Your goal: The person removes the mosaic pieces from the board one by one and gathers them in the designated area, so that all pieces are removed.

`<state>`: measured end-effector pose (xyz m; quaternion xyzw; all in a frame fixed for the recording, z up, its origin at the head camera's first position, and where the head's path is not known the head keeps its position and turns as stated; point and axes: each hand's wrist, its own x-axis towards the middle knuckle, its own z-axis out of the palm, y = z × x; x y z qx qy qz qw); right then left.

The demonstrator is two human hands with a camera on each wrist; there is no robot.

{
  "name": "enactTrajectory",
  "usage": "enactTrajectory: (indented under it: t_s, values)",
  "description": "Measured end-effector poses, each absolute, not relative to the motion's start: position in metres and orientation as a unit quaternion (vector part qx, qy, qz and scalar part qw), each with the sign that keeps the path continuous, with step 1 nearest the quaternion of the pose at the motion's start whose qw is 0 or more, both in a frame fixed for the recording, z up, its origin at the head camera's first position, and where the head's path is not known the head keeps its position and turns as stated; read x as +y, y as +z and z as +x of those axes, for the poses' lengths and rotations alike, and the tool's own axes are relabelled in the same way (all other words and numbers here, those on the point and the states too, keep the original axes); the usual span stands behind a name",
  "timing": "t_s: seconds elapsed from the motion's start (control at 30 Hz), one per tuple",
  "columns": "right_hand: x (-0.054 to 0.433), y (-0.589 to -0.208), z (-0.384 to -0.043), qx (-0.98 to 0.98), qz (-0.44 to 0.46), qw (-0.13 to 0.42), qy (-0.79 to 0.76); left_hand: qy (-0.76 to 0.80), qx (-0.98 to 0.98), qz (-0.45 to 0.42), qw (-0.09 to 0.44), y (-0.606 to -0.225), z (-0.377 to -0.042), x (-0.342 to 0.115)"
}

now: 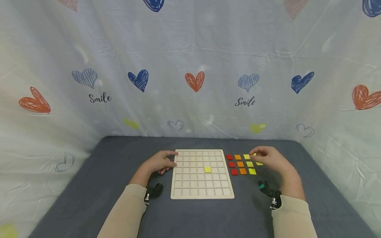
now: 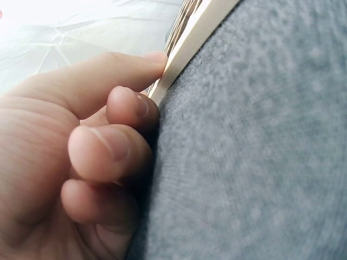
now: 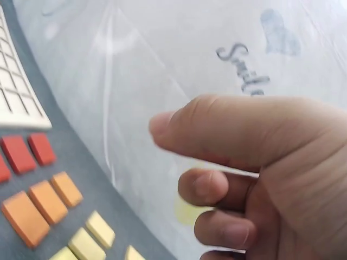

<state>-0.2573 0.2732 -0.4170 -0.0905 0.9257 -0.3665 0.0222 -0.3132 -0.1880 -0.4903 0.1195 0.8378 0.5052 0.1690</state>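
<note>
A pale wooden grid board (image 1: pixel 187 195) lies on the dark cloth, with one yellow square tile (image 1: pixel 207 169) on it right of centre. At the board's upper left edge, my left hand (image 1: pixel 157 163) rests its thumb and index fingertip; the other fingers (image 2: pixel 116 149) curl loosely beside the board's side. My right hand (image 1: pixel 271 159) hovers over the far end of the yellow tiles (image 1: pixel 249 164). Its thumb (image 3: pixel 211 127) is extended and the other fingers are bent, with no tile visible in them. The index finger is largely hidden in the right wrist view.
Between the board and the yellow tiles stand a column of red tiles (image 1: pixel 231 164) and one of orange tiles (image 1: pixel 240 164). The dark cloth (image 1: pixel 190 218) covers the table. Behind it hangs a white curtain (image 1: pixel 166 109) printed with hearts.
</note>
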Motion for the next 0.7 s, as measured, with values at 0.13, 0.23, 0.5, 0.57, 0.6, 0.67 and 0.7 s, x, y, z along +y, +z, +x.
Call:
enactTrajectory:
  t_s: [0.13,0.23,0.5,0.57,0.6,0.67,0.7]
  values:
    - [0.255,-0.413,-0.259,0.917,-0.107,0.012,-0.383,0.504,0.839,0.123,0.165,-0.489,-0.312,-0.188]
    - [0.24,-0.411,-0.26,0.913,-0.119,0.01,-0.391,0.506,0.837,0.126,0.167,-0.489,-0.312,-0.188]
    - [0.208,-0.419,-0.266,0.899,-0.161,0.015,-0.407,0.505,0.837,0.129,0.17,-0.488,-0.311,-0.188]
    - [0.201,-0.422,-0.267,0.896,-0.167,0.019,-0.41,0.505,0.837,0.126,0.17,-0.488,-0.311,-0.188]
    - [0.198,-0.423,-0.267,0.896,-0.17,0.021,-0.41,0.505,0.837,0.124,0.17,-0.487,-0.311,-0.188]
    - [0.19,-0.427,-0.267,0.897,-0.181,0.028,-0.402,0.503,0.838,0.122,0.171,-0.487,-0.311,-0.187]
    - [0.186,-0.429,-0.268,0.899,-0.186,0.03,-0.397,0.503,0.838,0.122,0.171,-0.487,-0.31,-0.187]
